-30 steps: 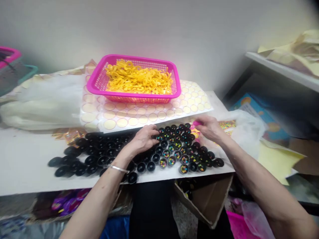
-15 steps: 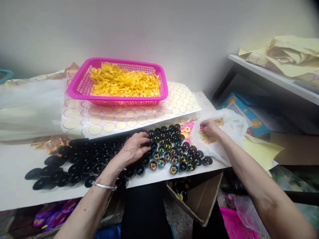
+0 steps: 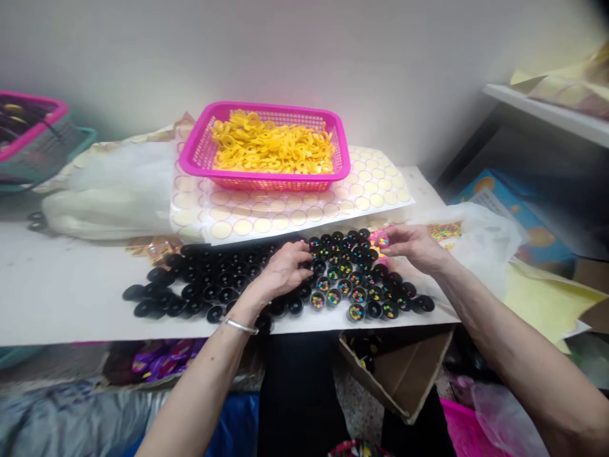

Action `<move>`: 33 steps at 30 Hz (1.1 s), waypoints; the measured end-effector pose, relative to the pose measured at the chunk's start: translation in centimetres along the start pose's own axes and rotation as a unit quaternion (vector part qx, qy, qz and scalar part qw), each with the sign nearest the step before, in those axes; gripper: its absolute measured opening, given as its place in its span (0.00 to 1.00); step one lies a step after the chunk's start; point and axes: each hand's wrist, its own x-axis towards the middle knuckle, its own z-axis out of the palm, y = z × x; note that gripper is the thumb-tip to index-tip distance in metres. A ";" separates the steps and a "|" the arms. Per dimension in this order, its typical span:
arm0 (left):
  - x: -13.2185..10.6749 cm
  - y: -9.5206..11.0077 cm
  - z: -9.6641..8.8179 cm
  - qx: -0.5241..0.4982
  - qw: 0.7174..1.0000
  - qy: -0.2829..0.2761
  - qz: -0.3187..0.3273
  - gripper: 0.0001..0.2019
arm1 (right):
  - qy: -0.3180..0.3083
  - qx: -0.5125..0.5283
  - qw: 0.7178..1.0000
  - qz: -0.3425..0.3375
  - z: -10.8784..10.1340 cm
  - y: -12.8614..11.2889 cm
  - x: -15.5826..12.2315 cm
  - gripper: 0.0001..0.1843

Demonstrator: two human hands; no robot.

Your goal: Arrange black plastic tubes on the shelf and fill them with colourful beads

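Observation:
Many small round black cups (image 3: pixel 345 287) crowd the table, and those on the right hold tiny multicoloured beads. My left hand (image 3: pixel 288 266) lies over the middle of the cups, thumb and fingers apart, its fingertips at the cups nearest the beaded ones. Whether it touches a single cup is hidden. My right hand (image 3: pixel 413 246) is pinched on a small cluster of coloured beads (image 3: pixel 383 242), just right of the cups. Behind that hand, a white plastic bag (image 3: pixel 490 235) lies open with a heap of loose beads (image 3: pixel 445 230) inside.
A pink basket (image 3: pixel 266 181) of yellow ring-shaped pieces stands on sheets of round stickers (image 3: pixel 290 221). Pink material lies beside the right hand. Below the table edge is a cardboard box (image 3: pixel 413 374). A shelf (image 3: pixel 547 114) juts out at right; another basket (image 3: pixel 42 152) stands at left.
My right hand has come out of the bag and moved left toward the cups with beads between its fingers. My left hand stays at the cups. The view has turned left.

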 end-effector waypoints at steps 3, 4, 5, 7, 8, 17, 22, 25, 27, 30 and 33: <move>-0.4 0.0 -0.1 0.011 1.000 -0.010 -0.005 0.12 | -0.088 -0.045 0.995 0.012 4.0 -1.5 0.8 0.10; -0.5 0.1 -0.2 0.012 1.000 -0.010 -0.006 0.13 | -0.113 -0.077 0.991 0.011 5.1 -1.7 1.1 0.09; -0.6 0.1 -0.3 0.013 1.000 -0.008 -0.008 0.13 | -0.133 -0.117 0.984 0.001 6.1 -1.9 1.4 0.07; -0.7 0.2 -0.5 0.013 1.000 -0.006 -0.008 0.12 | -0.155 -0.232 0.959 -0.043 7.8 -2.1 2.0 0.05; -0.7 0.2 -0.6 0.013 1.000 -0.007 -0.007 0.11 | -0.162 -0.311 0.933 -0.077 8.5 -2.1 2.3 0.06; -1.1 -0.1 -0.7 0.013 1.000 -0.001 -0.002 0.10 | -0.191 -0.581 0.763 -0.211 11.5 -2.8 2.2 0.10; -1.4 -0.2 -0.7 0.001 1.000 0.018 -0.007 0.09 | -0.176 -0.541 0.798 -0.198 9.7 -2.6 2.5 0.12; -1.6 -0.1 -0.7 -0.007 0.999 0.026 -0.022 0.10 | -0.126 -0.443 0.873 -0.157 6.6 -2.0 2.5 0.11; -2.1 0.0 -0.9 -0.017 0.999 0.037 -0.025 0.10 | -0.059 -0.350 0.929 -0.104 3.3 -1.0 2.2 0.10; -3.2 0.5 -1.0 -0.028 0.998 0.061 -0.020 0.09 | 0.086 -0.347 0.934 -0.006 -2.7 1.0 1.6 0.14; -4.3 1.0 -1.0 -0.030 0.996 0.085 -0.017 0.09 | 0.175 -0.479 0.856 0.085 -7.6 2.9 1.2 0.13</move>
